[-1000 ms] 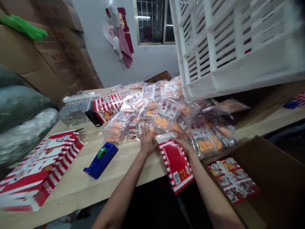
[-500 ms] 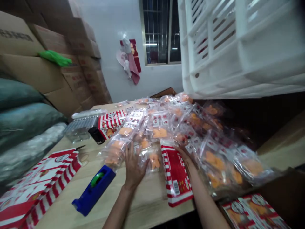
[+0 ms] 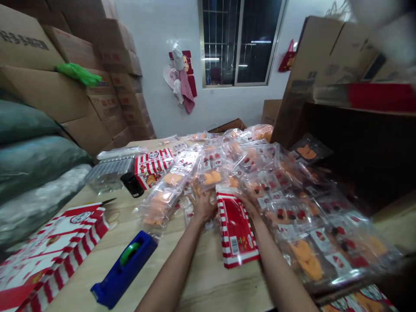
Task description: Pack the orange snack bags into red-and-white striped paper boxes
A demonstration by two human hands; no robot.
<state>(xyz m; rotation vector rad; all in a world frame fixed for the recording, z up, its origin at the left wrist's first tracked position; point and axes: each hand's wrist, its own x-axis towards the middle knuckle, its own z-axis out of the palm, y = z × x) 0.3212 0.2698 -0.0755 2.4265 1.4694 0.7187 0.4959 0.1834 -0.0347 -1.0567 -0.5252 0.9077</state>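
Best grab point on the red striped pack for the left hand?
I'd take the lower half of the red striped pack's long left edge, coming from the left. That edge is straight and uncovered there; the right hand is on the upper right edge, and the left hand is beside the upper left.

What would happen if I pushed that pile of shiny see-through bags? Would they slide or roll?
The clear bags would probably slide over one another, since their plastic looks glossy and they overlap loosely. They'd likely flop and crinkle at the edges, because the film looks thin and wrinkled. Rolling seems unlikely: most lie flat.
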